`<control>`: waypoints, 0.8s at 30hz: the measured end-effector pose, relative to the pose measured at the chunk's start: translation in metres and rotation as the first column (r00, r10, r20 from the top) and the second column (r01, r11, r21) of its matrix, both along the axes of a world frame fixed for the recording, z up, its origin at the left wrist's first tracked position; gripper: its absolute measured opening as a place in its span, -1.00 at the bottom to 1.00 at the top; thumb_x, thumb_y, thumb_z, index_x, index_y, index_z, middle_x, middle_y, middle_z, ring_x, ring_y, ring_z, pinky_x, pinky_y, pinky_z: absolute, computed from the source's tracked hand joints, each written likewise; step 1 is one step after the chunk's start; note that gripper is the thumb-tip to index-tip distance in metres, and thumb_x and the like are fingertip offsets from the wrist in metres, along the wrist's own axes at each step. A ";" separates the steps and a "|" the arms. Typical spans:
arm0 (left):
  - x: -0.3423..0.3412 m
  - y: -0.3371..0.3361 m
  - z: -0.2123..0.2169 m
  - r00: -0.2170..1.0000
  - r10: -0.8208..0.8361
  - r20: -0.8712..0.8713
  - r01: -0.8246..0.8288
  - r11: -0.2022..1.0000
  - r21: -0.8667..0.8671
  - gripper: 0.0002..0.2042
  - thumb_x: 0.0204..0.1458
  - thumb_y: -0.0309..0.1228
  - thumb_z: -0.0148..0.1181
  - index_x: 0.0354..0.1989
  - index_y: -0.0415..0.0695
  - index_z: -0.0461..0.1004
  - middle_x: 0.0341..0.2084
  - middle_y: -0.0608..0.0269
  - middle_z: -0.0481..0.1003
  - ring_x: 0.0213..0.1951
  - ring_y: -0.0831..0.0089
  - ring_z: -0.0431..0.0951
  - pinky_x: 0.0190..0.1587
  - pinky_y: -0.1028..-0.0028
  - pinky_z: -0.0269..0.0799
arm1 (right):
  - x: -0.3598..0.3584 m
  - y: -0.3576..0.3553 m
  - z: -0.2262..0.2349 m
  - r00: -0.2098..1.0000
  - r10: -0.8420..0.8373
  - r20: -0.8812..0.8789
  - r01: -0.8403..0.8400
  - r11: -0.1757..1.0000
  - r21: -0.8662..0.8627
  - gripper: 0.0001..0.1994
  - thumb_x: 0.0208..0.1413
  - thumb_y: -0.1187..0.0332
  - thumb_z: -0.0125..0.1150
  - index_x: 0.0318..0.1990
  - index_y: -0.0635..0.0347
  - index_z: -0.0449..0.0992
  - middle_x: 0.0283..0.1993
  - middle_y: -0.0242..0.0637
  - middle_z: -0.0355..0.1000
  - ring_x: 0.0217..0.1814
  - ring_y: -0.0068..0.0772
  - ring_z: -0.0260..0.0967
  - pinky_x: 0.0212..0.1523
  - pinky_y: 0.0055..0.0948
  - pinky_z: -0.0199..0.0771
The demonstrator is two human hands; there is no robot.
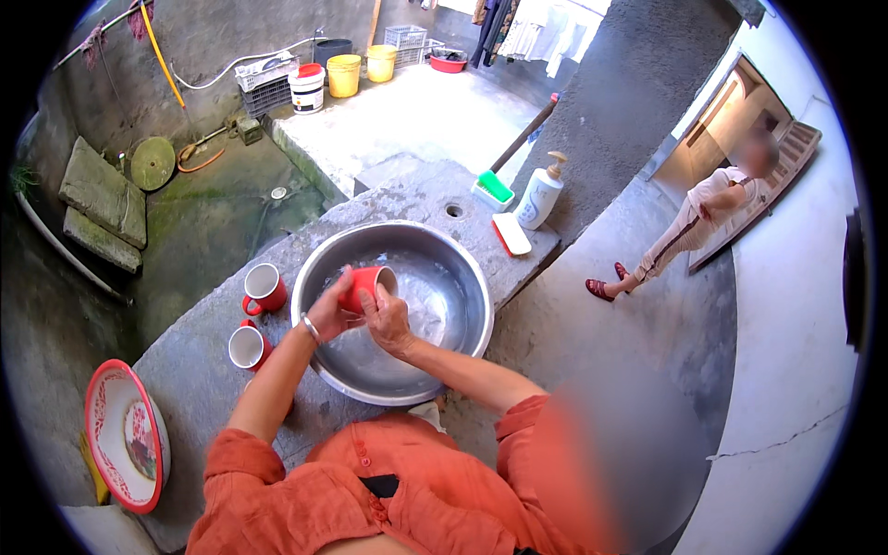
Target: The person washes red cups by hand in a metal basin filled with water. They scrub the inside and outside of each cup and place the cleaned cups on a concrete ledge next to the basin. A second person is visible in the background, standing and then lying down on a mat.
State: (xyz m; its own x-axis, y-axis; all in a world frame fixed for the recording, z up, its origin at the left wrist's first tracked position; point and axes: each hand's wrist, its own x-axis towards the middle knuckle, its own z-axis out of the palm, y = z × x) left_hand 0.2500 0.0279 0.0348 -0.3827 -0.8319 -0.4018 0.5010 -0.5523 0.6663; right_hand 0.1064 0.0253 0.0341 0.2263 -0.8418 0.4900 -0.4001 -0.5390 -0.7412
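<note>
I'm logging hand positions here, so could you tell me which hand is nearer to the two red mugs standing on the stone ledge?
Left. The left hand grips the red mug over the steel basin, on the side toward the two standing mugs. The right hand is farther, over the basin.

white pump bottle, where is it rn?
Head view, upper right of centre: the white pump bottle stands upright on the far end of the stone slab, beyond the steel basin, beside the green brush.

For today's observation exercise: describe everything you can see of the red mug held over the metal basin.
The red mug looks ceramic, red outside, pale inside. It is tilted on its side, mouth toward the right, above the water in the steel basin. The left hand grips its body; the right hand touches its rim. Its handle is hidden.
</note>
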 end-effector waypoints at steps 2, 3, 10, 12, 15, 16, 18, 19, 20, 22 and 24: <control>-0.019 0.006 0.000 0.929 0.283 0.241 -0.226 0.945 -0.237 -0.43 -0.04 0.15 -0.05 -0.01 -0.05 0.28 -0.18 0.25 0.42 -0.18 0.44 0.44 -0.16 0.43 0.37 | 0.011 -0.013 0.005 0.945 -0.111 0.309 0.000 0.941 0.339 -0.67 0.14 0.17 -0.11 -0.40 0.32 0.37 -0.61 0.00 0.34 -0.55 -0.10 0.37 -0.51 -0.37 0.30; -0.023 0.000 -0.005 0.903 0.370 0.216 -0.276 0.888 -0.368 -0.44 -0.05 0.14 -0.03 -0.04 -0.07 0.31 -0.20 0.24 0.43 -0.20 0.45 0.45 -0.18 0.46 0.37 | 0.016 -0.020 0.009 0.878 -0.202 0.433 -0.042 0.870 0.491 -0.65 0.15 0.16 -0.12 -0.39 0.32 0.38 -0.60 0.01 0.34 -0.54 -0.13 0.38 -0.49 -0.38 0.30; -0.005 -0.004 0.019 0.995 0.096 -0.038 -0.095 0.995 0.024 -0.49 -0.01 0.09 -0.06 -0.13 -0.12 0.39 -0.24 0.18 0.47 -0.19 0.38 0.47 -0.12 0.38 0.40 | -0.014 -0.001 0.008 0.959 0.280 -0.047 -0.284 0.941 -0.183 -0.71 0.14 0.23 -0.17 -0.34 0.31 0.36 -0.47 0.06 0.36 -0.40 0.15 0.30 -0.36 -0.14 0.31; -0.005 -0.003 0.021 0.984 0.054 -0.169 -0.060 0.998 -0.030 -0.48 0.00 0.09 -0.07 -0.07 -0.10 0.35 -0.19 0.19 0.44 -0.14 0.38 0.45 -0.11 0.37 0.39 | -0.015 -0.005 -0.005 0.969 0.206 -0.138 -0.221 0.970 -0.101 -0.65 0.17 0.17 -0.21 -0.31 0.31 0.38 -0.46 -0.03 0.40 -0.43 0.00 0.36 -0.34 -0.22 0.33; -0.022 0.001 0.025 0.962 0.274 0.006 -0.270 0.951 -0.148 -0.51 0.02 0.03 -0.09 0.04 0.00 0.24 -0.12 0.24 0.39 -0.12 0.35 0.42 -0.06 0.28 0.34 | 0.005 -0.014 0.009 0.882 -0.076 0.466 -0.153 0.888 0.434 -0.60 0.18 0.12 -0.22 -0.32 0.34 0.38 -0.50 -0.01 0.39 -0.46 -0.08 0.39 -0.41 -0.28 0.33; -0.021 -0.002 0.017 0.964 0.264 -0.039 -0.267 0.959 -0.094 -0.53 0.01 0.01 -0.10 0.02 -0.01 0.26 -0.13 0.23 0.40 -0.12 0.33 0.43 -0.07 0.25 0.34 | 0.009 -0.021 0.007 0.824 -0.202 0.529 -0.154 0.819 0.553 -0.55 0.20 0.10 -0.27 -0.31 0.38 0.38 -0.48 -0.03 0.40 -0.44 -0.19 0.40 -0.42 -0.30 0.31; -0.015 -0.012 0.006 0.965 0.211 -0.159 -0.210 0.977 0.018 -0.54 0.01 0.00 -0.14 -0.01 -0.03 0.30 -0.13 0.21 0.40 -0.13 0.30 0.43 -0.08 0.21 0.34 | 0.014 -0.011 0.008 0.896 -0.056 0.441 -0.114 0.930 0.349 -0.59 0.19 0.12 -0.23 -0.26 0.36 0.36 -0.44 -0.02 0.40 -0.39 -0.12 0.40 -0.38 -0.28 0.31; -0.008 -0.014 0.004 0.958 0.167 -0.235 -0.152 0.985 0.079 -0.55 0.02 0.00 -0.16 -0.03 -0.04 0.31 -0.13 0.21 0.40 -0.13 0.29 0.43 -0.09 0.19 0.34 | 0.013 -0.004 0.006 0.924 0.002 0.383 -0.100 0.966 0.237 -0.61 0.18 0.13 -0.22 -0.23 0.35 0.36 -0.42 -0.01 0.40 -0.37 -0.08 0.39 -0.36 -0.27 0.31; -0.001 -0.016 0.002 0.943 0.125 -0.310 -0.088 0.987 0.133 -0.55 0.02 0.00 -0.18 -0.05 -0.04 0.32 -0.12 0.20 0.40 -0.13 0.27 0.43 -0.10 0.18 0.35 | 0.001 -0.003 -0.001 0.982 0.169 0.086 -0.182 0.965 0.187 -0.66 0.16 0.16 -0.14 -0.13 0.28 0.33 -0.35 0.01 0.41 -0.27 0.02 0.36 -0.26 -0.27 0.31; 0.004 -0.015 0.000 0.968 0.112 -0.225 -0.080 0.986 0.146 -0.52 0.01 0.06 -0.26 -0.09 -0.02 0.35 -0.13 0.23 0.39 -0.14 0.26 0.42 -0.14 0.13 0.36 | -0.015 -0.020 -0.001 0.935 0.346 -0.074 -0.353 0.907 -0.228 -0.66 0.14 0.16 -0.11 -0.10 0.26 0.31 -0.33 0.00 0.41 -0.26 0.09 0.34 -0.23 -0.27 0.32; 0.000 -0.008 0.001 0.974 0.135 -0.181 -0.104 0.980 0.172 -0.55 0.02 0.06 -0.23 -0.11 0.00 0.35 -0.13 0.23 0.39 -0.15 0.27 0.43 -0.17 0.13 0.38 | -0.022 -0.020 -0.014 0.912 0.393 -0.113 -0.409 0.892 -0.193 -0.62 0.13 0.15 -0.08 -0.10 0.31 0.30 -0.30 -0.08 0.42 -0.26 -0.03 0.38 -0.23 -0.31 0.34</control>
State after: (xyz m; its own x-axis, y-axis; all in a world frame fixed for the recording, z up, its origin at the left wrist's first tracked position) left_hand 0.2503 0.0200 0.0356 -0.3671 -0.8069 -0.4628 0.6791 -0.5725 0.4594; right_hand 0.0844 0.0055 0.0205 0.5629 -0.5532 0.6141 -0.1636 -0.8029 -0.5733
